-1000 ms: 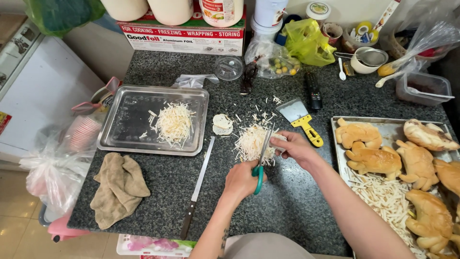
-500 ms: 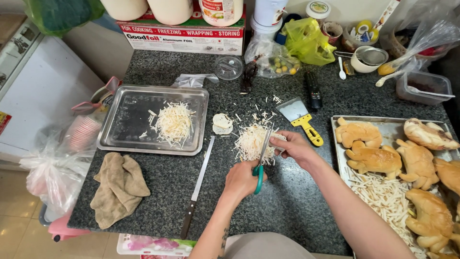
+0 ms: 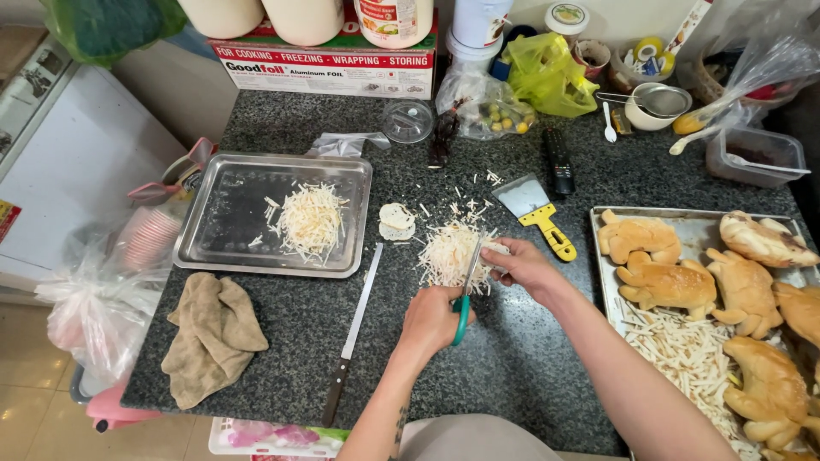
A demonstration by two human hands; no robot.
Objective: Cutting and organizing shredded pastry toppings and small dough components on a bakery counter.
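Observation:
My left hand (image 3: 434, 323) grips green-handled scissors (image 3: 471, 271), blades pointing up and away over a loose pile of pale shreds (image 3: 442, 252) on the dark granite counter (image 3: 512, 367). My right hand (image 3: 523, 266) pinches a small pale piece of bread (image 3: 495, 250) at the blades, just above the right edge of the pile. A round slice of the same bread (image 3: 397, 221) lies left of the pile.
A steel tray (image 3: 224, 248) holding more shreds (image 3: 311, 220) sits at left, with a tan cloth (image 3: 209, 335) and a long knife (image 3: 359, 320) near it. A yellow-handled scraper (image 3: 538, 212) and a remote (image 3: 559, 160) lie behind. A baking tray (image 3: 600, 256) at right holds animal-shaped loaves (image 3: 666, 283) and cut strips (image 3: 683, 352).

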